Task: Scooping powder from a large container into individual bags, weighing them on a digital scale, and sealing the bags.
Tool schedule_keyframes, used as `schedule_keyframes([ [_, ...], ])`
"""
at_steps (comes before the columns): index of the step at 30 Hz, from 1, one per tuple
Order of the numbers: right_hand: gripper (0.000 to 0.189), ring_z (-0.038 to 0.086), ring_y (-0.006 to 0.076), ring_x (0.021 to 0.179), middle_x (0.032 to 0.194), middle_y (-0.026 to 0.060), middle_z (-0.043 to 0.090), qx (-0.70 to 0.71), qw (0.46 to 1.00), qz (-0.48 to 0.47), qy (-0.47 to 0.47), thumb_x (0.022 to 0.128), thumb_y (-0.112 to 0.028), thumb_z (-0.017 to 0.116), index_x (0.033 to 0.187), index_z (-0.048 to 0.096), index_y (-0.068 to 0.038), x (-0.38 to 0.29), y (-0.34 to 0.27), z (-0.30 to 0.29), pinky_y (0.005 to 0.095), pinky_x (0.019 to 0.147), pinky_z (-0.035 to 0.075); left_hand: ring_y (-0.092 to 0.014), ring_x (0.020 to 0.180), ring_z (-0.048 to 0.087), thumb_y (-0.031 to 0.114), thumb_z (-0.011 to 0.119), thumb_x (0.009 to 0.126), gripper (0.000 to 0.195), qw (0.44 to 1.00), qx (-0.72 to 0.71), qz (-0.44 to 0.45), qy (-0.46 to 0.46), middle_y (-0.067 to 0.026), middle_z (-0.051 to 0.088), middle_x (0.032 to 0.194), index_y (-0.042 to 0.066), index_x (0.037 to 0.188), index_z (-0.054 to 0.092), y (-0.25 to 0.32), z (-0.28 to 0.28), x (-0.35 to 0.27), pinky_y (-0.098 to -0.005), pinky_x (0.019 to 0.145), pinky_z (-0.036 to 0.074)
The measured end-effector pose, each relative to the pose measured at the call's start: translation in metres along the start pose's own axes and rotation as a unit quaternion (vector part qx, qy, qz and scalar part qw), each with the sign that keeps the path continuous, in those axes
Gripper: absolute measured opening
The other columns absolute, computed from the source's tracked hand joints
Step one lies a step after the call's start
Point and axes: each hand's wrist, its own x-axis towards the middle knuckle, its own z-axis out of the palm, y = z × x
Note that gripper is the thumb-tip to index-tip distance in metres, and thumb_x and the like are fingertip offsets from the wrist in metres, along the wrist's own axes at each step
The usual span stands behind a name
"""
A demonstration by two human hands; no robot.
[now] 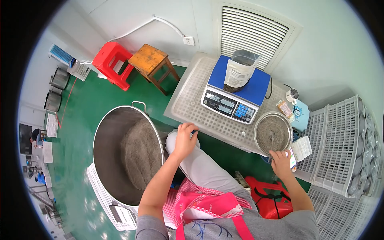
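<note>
My left hand (185, 140) is over my knee beside the table, fingers curled around a small dark blue thing that is mostly hidden. With its fingers at the near rim of a round metal bowl (272, 132) of grey-brown granules, my right hand (280, 162) is close to a phone (292, 159); whether it grips anything is unclear. A spoon or scoop lies in the bowl. On the blue platform of a digital scale (231, 105) stands an open white pouch (238, 73), partly filled. A large steel pot (109, 156) holding similar granules stands at my left.
A white perforated table (186, 90) carries the scale. White plastic crates (336, 144) with filled pouches are stacked at right. A wooden stool (148, 60) and red stool (111, 57) stand by the wall. A metal cup (292, 94) is near the bowl. People are far left.
</note>
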Motion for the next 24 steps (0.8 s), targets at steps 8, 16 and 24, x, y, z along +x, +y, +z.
schedule_keyframes([
  [8,0.036,0.062,0.0346,0.107,0.126,0.0181,0.064,0.241,0.954,-0.026,0.179,0.095,-0.002,0.055,0.131,0.057,0.0,0.178,0.019,-0.068,0.043,0.097,0.048,-0.025,0.105,0.062,0.009,0.066,0.092,0.047,0.979,-0.206,-0.002,-0.004,-0.015,0.063,0.126,0.006,0.138,0.056,0.075,-0.003,0.139,-0.0369,0.085,0.054],
  [16,0.03,0.067,0.0156,0.091,0.116,0.0121,0.07,0.484,0.867,0.005,0.113,0.101,-0.013,0.055,0.126,0.06,0.002,0.333,0.009,-0.098,0.0301,0.08,0.054,-0.025,0.072,0.065,0.013,0.067,0.092,0.03,0.995,-0.095,-0.002,-0.007,-0.0194,0.071,0.093,0.002,0.12,0.066,0.112,0.008,0.207,-0.037,0.07,0.051],
  [24,0.015,0.073,0.0234,0.079,0.087,0.0158,0.071,0.385,0.906,-0.024,0.175,0.097,-0.008,0.057,0.093,0.067,0.003,0.253,-0.063,-0.101,0.0324,0.071,0.055,-0.024,0.065,0.066,0.006,0.061,0.093,0.011,0.988,-0.143,0.035,0.042,-0.015,0.068,0.074,-0.001,0.093,0.069,0.097,0.0,0.142,-0.0356,0.061,0.05],
])
